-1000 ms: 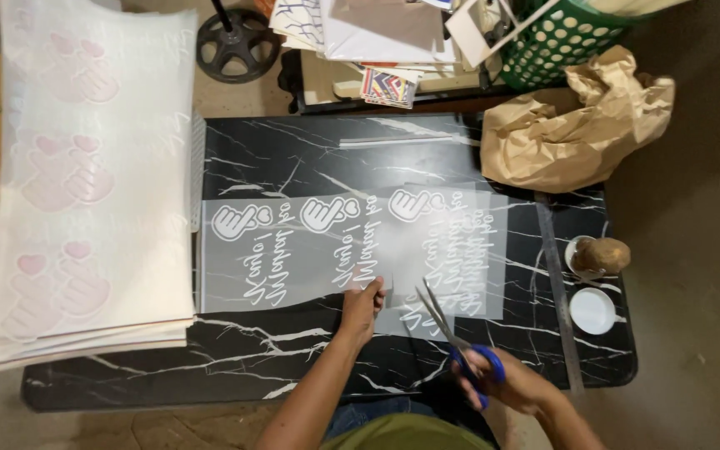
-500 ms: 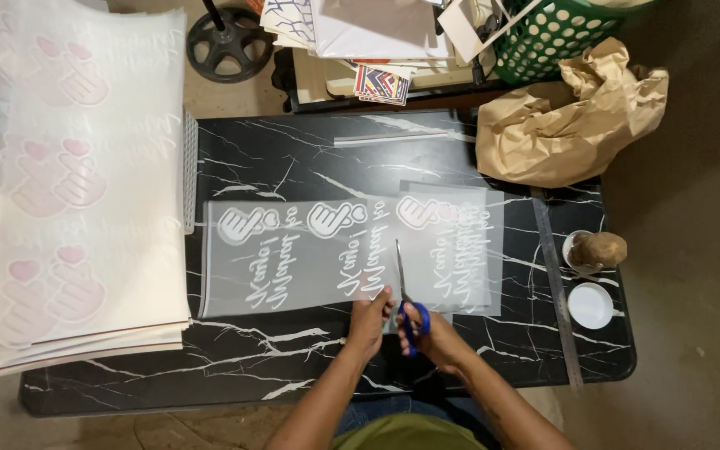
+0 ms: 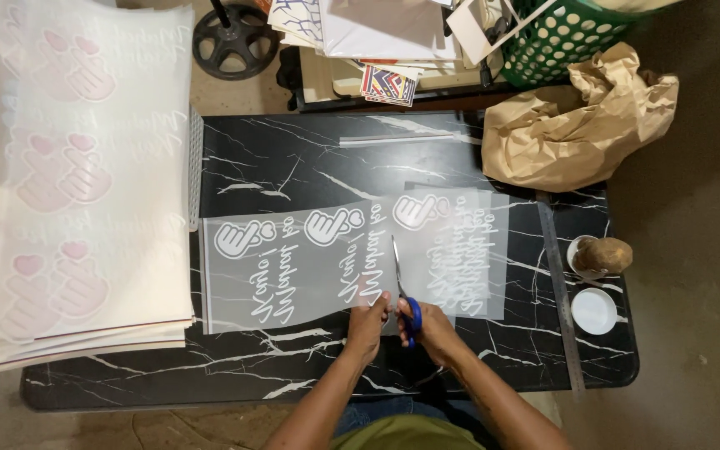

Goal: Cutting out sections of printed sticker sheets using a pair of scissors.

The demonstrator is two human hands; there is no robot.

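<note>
A long translucent film sheet [image 3: 293, 267] printed with three white hand-and-heart designs and script lies across the black marble-patterned table [image 3: 310, 158]. My right hand [image 3: 428, 327] grips blue-handled scissors [image 3: 402, 287], whose blades point away from me into the sheet between the middle and right designs. My left hand [image 3: 368, 323] pinches the sheet's near edge just left of the blades.
A tall stack of printed sheets [image 3: 77, 183] overhangs the table's left end. Crumpled brown paper [image 3: 577, 125] sits at the back right. A metal ruler [image 3: 562, 300], a small cup [image 3: 600, 257] and a white lid [image 3: 593, 310] lie at the right edge. A green basket [image 3: 560, 33] stands behind.
My right hand swung the scissors from the right side to the sheet's near edge and the blades have moved into the film between two designs. My left hand stayed on the edge.
</note>
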